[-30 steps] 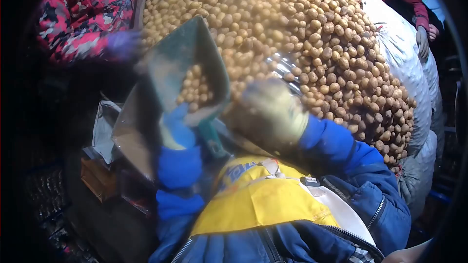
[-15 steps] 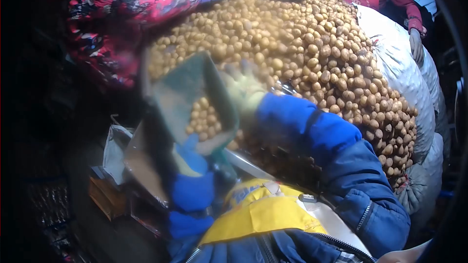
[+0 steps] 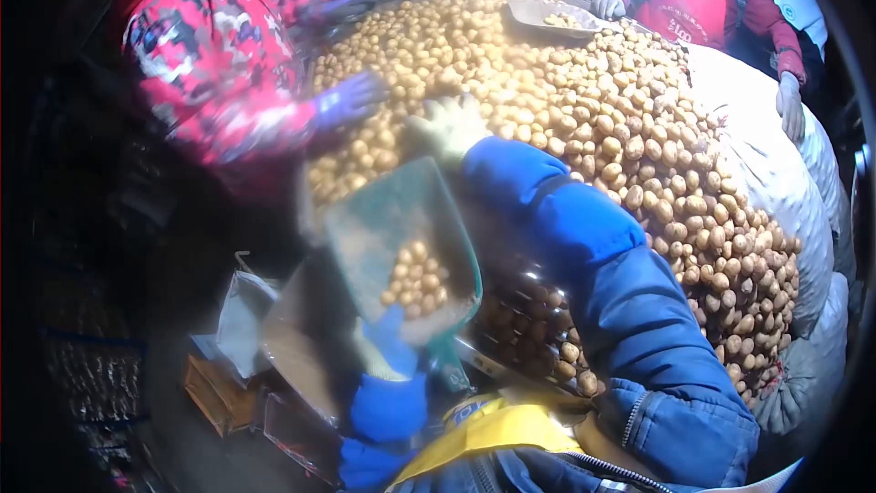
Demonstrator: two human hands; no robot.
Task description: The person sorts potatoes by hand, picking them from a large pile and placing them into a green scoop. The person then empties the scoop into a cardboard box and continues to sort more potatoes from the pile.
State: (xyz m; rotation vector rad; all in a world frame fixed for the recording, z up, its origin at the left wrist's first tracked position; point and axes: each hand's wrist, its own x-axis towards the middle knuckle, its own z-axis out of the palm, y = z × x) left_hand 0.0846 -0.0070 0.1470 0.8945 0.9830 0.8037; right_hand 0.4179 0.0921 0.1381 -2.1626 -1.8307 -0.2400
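A green plastic scoop (image 3: 360, 228) with a small heap of potatoes (image 3: 417, 281) inside lies in front of me, tilted. My left hand (image 3: 388, 344), in a blue and pale glove, grips its near rim close to the handle. Beyond the scoop, my right hand (image 3: 450, 128), in a pale yellow-green glove, is stretched over the big pile of potatoes (image 3: 620, 123). Its fingers are spread, with nothing seen in them. Whether the palm touches the potatoes is blurred.
At left, a person in a camouflage jacket (image 3: 219, 64) reaches a purple-gloved hand (image 3: 351, 98) over the pile. Another person in a red apron (image 3: 684, 0) stands far right, beside a pale scoop (image 3: 557, 16). White sacks (image 3: 762, 146) border the right; a cardboard box (image 3: 301, 329) stands left.
The scoop, with my left hand on it, has shifted right and down in view. My right hand is farther from it, over the pile. The neighbour's purple glove has come nearer.
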